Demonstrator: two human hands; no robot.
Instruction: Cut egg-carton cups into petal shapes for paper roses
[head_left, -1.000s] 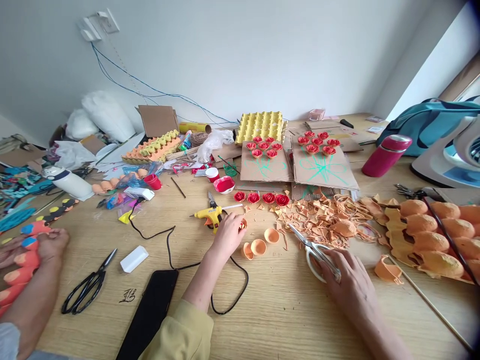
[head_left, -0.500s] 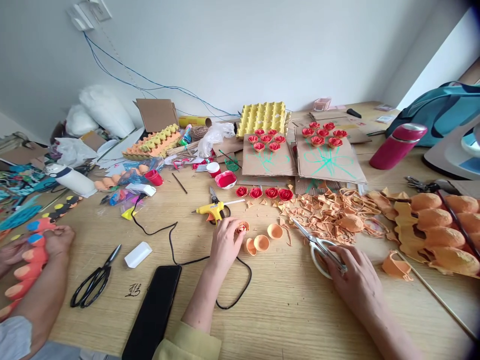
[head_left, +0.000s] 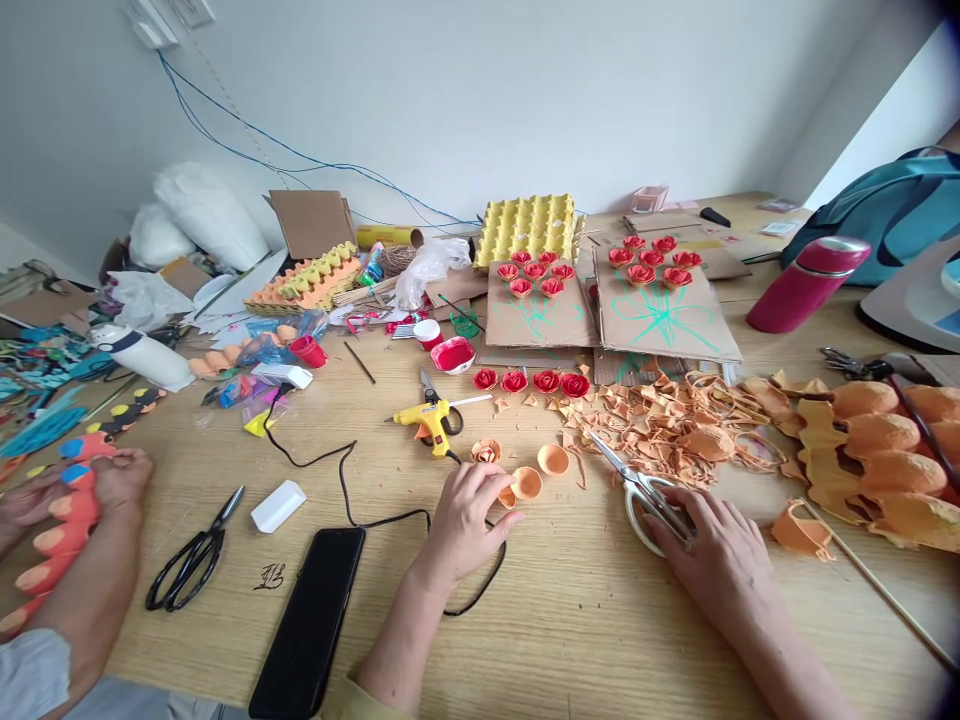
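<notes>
My left hand is at a small orange egg-carton cup, thumb and fingers apart on either side of its edge. Touching that cup is a second orange cup, and a third cup lies farther right. Just beyond my fingers stands an orange cup with red-edged petals inside. My right hand rests on the table with its fingers round the handles of white-handled scissors. The scissor blades point away toward the paper scraps.
Orange scraps and an egg tray lie to the right. Behind my left hand are a yellow glue gun and red paper flowers. A phone and black scissors lie left. Another person's hands hold painted carton at far left.
My left hand has let go of the petal-filled cup and moved toward me and slightly right, to the plain cups. My right hand stays on the scissors.
</notes>
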